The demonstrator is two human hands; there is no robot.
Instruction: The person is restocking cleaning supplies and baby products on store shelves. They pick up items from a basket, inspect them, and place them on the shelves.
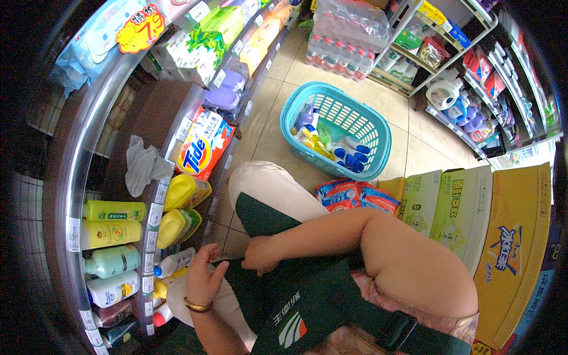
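Note:
My left hand point(206, 275), with a gold-coloured bracelet at the wrist, is raised beside the lower shelves, its fingers apart and nothing seen in it. My right hand point(262, 255) rests at the edge of the dark apron point(301, 284) over my lap, fingers curled down; whether it grips the cloth I cannot tell. Left of my hands, bottles lie on two shelf levels: a yellow-green bottle point(114, 210), a pale green bottle point(113, 261), a white bottle point(114, 288) and yellow jugs point(179, 191). A grey cloth point(144, 166) lies on bare shelf near a Tide detergent bag point(204, 144).
A turquoise plastic basket point(381, 155) holding several bottles stands on the tiled floor point(262, 120) beyond my knees. Red and blue packs point(355, 195) lie beside it. Cardboard cartons point(510, 253) are stacked at right. Wrapped drink bottles point(339, 57) and a rack point(417, 53) stand farther off.

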